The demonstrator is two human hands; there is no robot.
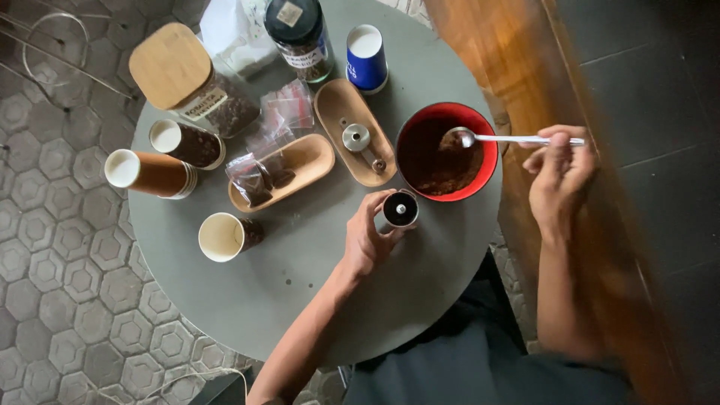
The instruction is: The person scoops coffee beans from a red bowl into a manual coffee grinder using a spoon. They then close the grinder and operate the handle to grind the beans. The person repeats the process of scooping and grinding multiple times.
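My left hand (369, 236) grips a small metal hand grinder body (400, 209), open at the top, standing on the round grey table (300, 285). A metal spoon (487, 139) is held by its handle in my right hand (559, 176); its bowl carries brown coffee grounds and hovers over the red bowl (487, 161). The red bowl holds dark ground coffee and sits just right of the grinder.
An oval wooden tray (341, 101) holds the grinder's crank part. Another wooden tray (311, 161) carries small plastic packets. Several paper cups (154, 172) stand at the left, a blue cup (367, 56) and two jars (187, 79) of beans at the back. A wooden plank (525, 67) runs on the right.
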